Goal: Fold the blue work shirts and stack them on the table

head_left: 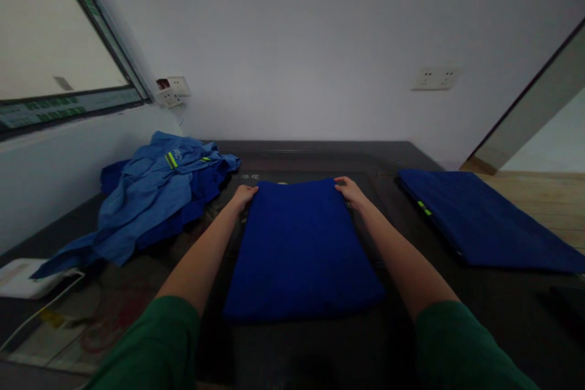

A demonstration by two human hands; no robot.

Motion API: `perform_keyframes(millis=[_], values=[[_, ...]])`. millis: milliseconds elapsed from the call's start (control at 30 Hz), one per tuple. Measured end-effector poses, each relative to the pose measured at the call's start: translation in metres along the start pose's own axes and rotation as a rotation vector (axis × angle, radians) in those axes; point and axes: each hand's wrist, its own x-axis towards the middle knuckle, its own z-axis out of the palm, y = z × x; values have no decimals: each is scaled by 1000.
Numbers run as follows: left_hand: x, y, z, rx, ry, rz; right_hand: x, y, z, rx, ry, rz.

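Note:
A blue cloth (304, 250), folded into a flat panel wider at its near edge, lies in the middle of the dark table. My left hand (245, 194) pinches its far left corner. At the far right corner, my right hand (350, 190) has its fingers closed on the same cloth. The cloth's far edge stretches between the two hands, sagging slightly in the middle.
A crumpled pile of light and dark blue clothes (150, 189) lies on the left of the dark table (315, 347). Folded dark blue clothing (484, 219) rests on the right. A white object (27, 277) with a cable sits at the left edge. A wall with sockets stands behind.

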Motion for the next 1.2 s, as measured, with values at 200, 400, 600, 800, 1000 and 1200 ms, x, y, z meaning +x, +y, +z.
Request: perform_keyframes(millis=[200, 400, 600, 800, 1000, 1200], values=[[3, -12, 4, 115, 146, 76, -1, 7, 4, -85, 100, -72], [2, -14, 6, 225, 199, 137, -5, 16, 7, -212, 160, -124], [-5, -19, 11, 282, 252, 195, -12, 18, 11, -317, 178, -194], [-9, -21, 14, 318, 347, 293, -16, 10, 10, -387, 164, -273], [-8, -16, 8, 264, 472, 388, -13, -1, 4, -431, 181, -356], [-14, -18, 9, 450, 247, 228, -24, 8, 10, -595, 136, -267]])
